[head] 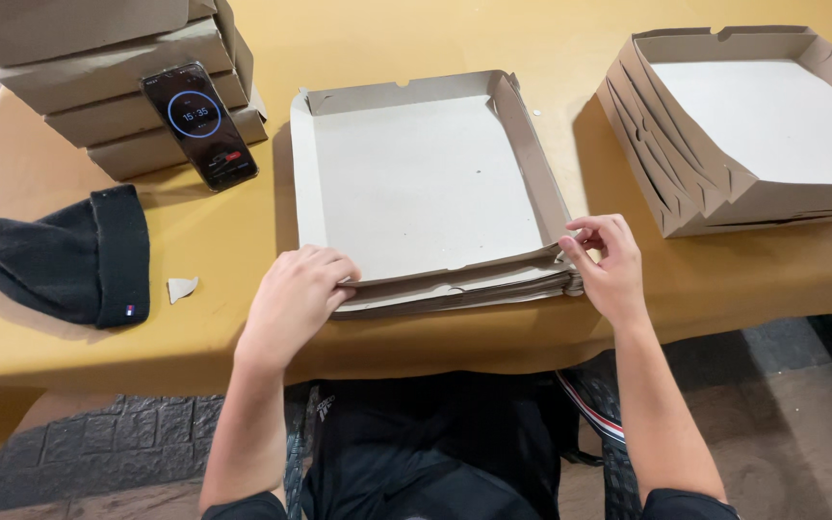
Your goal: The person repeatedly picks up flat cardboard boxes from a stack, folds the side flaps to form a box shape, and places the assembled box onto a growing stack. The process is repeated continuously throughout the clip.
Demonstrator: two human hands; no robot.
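Left hand (296,294): fingers curled over the near left edge of the half-folded cardboard box (416,183), fingertips pressing on the front flap where it meets the flat blanks (455,287) stacked beneath. Right hand (607,260): thumb and forefinger pinch the box's near right corner, at the base of the right wall; remaining fingers loosely bent. Both hands are in contact with the card; neither is clenched.

Position: box sits mid-table (387,39), directly in front of the person, on top of the blank stack. Back and side walls stand up; front wall lies low.

Handling, judged: thin grey card, light, stiff across panels but yielding at score lines. Likely creases or tears if bent off a fold. Dry matte surface, should not slip. Best hold appears to be the corners and flap edges, close to the creases, as now.

Surroundings: nested finished boxes (743,125) far right; more boxes stacked (117,87) far left, a phone (199,125) leaning against them; dark knit cap (74,255) left, small card scrap (181,287) just beside it.
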